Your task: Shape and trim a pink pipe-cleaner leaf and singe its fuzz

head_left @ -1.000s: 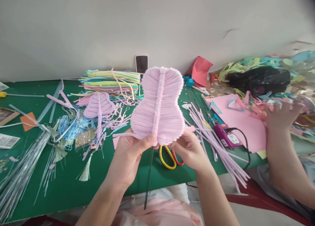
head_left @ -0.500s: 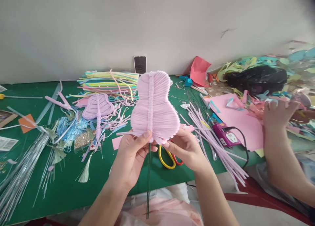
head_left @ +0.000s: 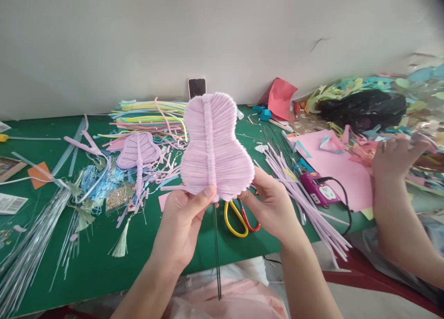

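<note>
Head view: my left grip (head_left: 181, 222) pinches a lilac pipe-cleaner panel (head_left: 227, 147) at its near end, my right grip (head_left: 273, 208) its right edge; scissors (head_left: 239, 234) lie on the counter (head_left: 104, 272).

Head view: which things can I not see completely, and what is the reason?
In the head view:
Scissors: blades hidden behind the pink shape.
Phone: lower part hidden by the same shape.
Left hand: some fingertips hidden behind it.
Silver strips: some cut off by the left edge.
Label: print too small to read.
</note>
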`<state>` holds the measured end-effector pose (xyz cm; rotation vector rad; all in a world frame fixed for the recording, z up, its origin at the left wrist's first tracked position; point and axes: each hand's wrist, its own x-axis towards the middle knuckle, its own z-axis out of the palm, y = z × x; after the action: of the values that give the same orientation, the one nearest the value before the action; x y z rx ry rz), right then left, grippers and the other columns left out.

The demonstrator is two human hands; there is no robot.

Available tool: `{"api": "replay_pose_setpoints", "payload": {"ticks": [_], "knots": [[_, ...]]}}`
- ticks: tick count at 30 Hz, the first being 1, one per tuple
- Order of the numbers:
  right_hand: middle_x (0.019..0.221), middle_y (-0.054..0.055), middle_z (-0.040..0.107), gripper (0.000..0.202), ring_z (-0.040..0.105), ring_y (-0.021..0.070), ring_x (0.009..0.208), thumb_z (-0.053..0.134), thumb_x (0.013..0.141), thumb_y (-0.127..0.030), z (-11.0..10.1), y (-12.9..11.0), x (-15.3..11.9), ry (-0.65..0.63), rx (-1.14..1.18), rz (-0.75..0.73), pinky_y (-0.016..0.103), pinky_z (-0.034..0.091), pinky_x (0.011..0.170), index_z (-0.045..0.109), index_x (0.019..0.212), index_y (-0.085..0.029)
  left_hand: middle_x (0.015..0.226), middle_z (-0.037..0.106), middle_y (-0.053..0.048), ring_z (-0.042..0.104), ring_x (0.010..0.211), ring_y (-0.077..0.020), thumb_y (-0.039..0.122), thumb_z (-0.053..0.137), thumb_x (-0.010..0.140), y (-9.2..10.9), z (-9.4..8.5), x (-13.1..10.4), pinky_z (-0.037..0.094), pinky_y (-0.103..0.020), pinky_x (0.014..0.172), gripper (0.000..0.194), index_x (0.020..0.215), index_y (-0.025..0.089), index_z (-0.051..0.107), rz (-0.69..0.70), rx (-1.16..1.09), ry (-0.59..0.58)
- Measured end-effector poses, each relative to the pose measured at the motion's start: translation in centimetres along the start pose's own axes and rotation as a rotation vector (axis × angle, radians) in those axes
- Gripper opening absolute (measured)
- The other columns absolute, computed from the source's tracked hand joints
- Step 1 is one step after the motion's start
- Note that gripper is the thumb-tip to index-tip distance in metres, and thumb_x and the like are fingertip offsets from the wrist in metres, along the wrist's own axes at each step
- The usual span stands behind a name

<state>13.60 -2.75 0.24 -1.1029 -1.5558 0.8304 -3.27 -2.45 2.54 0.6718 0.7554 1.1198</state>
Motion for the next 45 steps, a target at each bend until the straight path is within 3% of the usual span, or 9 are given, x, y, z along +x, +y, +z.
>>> {"api": "replay_pose_setpoints", "payload": {"ticks": [3, 8, 11, 20, 27, 31, 37, 41, 45], "knots": [[0.088, 0.000, 0.066, 0.008, 0.059, 0.0189, 0.091, 0.065, 0.089, -0.020, 0.1, 0.0, -0.2, 0.015, 0.019, 0.004, 0.036, 0.045, 0.088, 0.068, 0.086, -0.026, 0.078, 0.073, 0.001, 0.060, 0.071, -0.0085, 0.023, 0.079, 0.079, 0.0, -0.1, 0.0, 0.050, -0.018, 0.067, 0.006, 0.079, 0.017, 0.078, 0.032, 0.036, 0.018], [0.102, 0.001, 0.065, 0.015, 0.061, 0.0173, 0.094, 0.067, 0.089, -0.022, 0.1, 0.0, -1.0, 0.029, 0.289, 0.101, 0.031, 0.049, 0.080, 0.069, 0.101, -0.031, 0.077, 0.072, 0.003, 0.062, 0.076, -0.0106, 0.018, 0.077, 0.079, -0.3, -0.2, 0.0, 0.050, -0.020, 0.072, 0.002, 0.077, 0.019, 0.077, 0.144, 0.090, 0.084], [0.097, 0.002, 0.064, 0.010, 0.060, 0.0162, 0.093, 0.069, 0.087, -0.025, 0.4, -0.4, -1.4, 0.016, 0.344, 0.137, 0.029, 0.049, 0.080, 0.071, 0.096, -0.029, 0.078, 0.071, 0.001, 0.061, 0.075, -0.0111, 0.018, 0.076, 0.079, -0.4, 0.0, 0.0, 0.051, -0.021, 0.073, 0.002, 0.077, 0.018, 0.077, 0.146, 0.079, 0.093], [0.094, 0.002, 0.066, 0.013, 0.062, 0.0165, 0.085, 0.076, 0.081, -0.032, 1.3, -0.6, -0.7, 0.040, 0.443, 0.281, 0.032, 0.053, 0.080, 0.069, 0.089, -0.024, 0.071, 0.067, 0.001, 0.058, 0.065, -0.0082, 0.023, 0.076, 0.080, -0.3, -0.3, 0.2, 0.051, -0.018, 0.061, 0.012, 0.071, 0.015, 0.075, 0.052, 0.007, 0.045], [0.091, 0.002, 0.071, 0.014, 0.068, 0.0197, 0.089, 0.079, 0.078, -0.034, 1.4, 0.0, -0.8, -0.025, 0.527, 0.252, 0.036, 0.056, 0.083, 0.073, 0.087, -0.025, 0.072, 0.068, 0.000, 0.060, 0.065, -0.0086, 0.025, 0.082, 0.074, -0.2, 0.0, 0.1, 0.052, -0.017, 0.058, 0.014, 0.071, 0.013, 0.075, -0.025, -0.048, 0.083], [0.086, 0.002, 0.071, 0.017, 0.068, 0.0195, 0.084, 0.081, 0.075, -0.037, 1.4, 0.2, -1.0, 0.003, 0.499, 0.209, 0.036, 0.057, 0.080, 0.072, 0.082, -0.025, 0.073, 0.068, 0.000, 0.060, 0.066, -0.0093, 0.023, 0.083, 0.072, -0.5, 0.2, 0.0, 0.053, -0.019, 0.058, 0.012, 0.073, 0.014, 0.075, -0.013, -0.084, 0.098], [0.084, 0.001, 0.069, 0.007, 0.064, 0.0177, 0.083, 0.076, 0.081, -0.022, 0.7, -0.2, -1.1, 0.067, 0.212, 0.017, 0.032, 0.052, 0.077, 0.072, 0.084, -0.027, 0.069, 0.067, 0.001, 0.059, 0.063, -0.0082, 0.021, 0.079, 0.076, -0.5, 0.4, 0.1, 0.052, -0.017, 0.058, 0.013, 0.067, 0.014, 0.073, 0.008, -0.046, 0.082], [0.086, 0.003, 0.070, 0.004, 0.064, 0.0194, 0.083, 0.071, 0.085, -0.029, 0.7, -0.6, -1.4, 0.030, 0.196, 0.069, 0.034, 0.052, 0.079, 0.072, 0.087, -0.025, 0.073, 0.070, 0.000, 0.060, 0.063, -0.0100, 0.024, 0.077, 0.078, -0.2, 0.5, 0.0, 0.053, -0.020, 0.062, 0.008, 0.078, 0.016, 0.075, 0.048, 0.045, 0.003], [0.087, 0.005, 0.071, 0.018, 0.065, 0.0212, 0.081, 0.070, 0.085, -0.040, 1.2, -1.1, -1.5, -0.017, 0.304, 0.173, 0.036, 0.054, 0.078, 0.071, 0.093, -0.024, 0.079, 0.075, -0.002, 0.063, 0.067, -0.0117, 0.021, 0.080, 0.074, -0.1, 0.7, -0.2, 0.053, -0.020, 0.064, 0.010, 0.083, 0.017, 0.076, 0.068, 0.084, 0.045]]}}
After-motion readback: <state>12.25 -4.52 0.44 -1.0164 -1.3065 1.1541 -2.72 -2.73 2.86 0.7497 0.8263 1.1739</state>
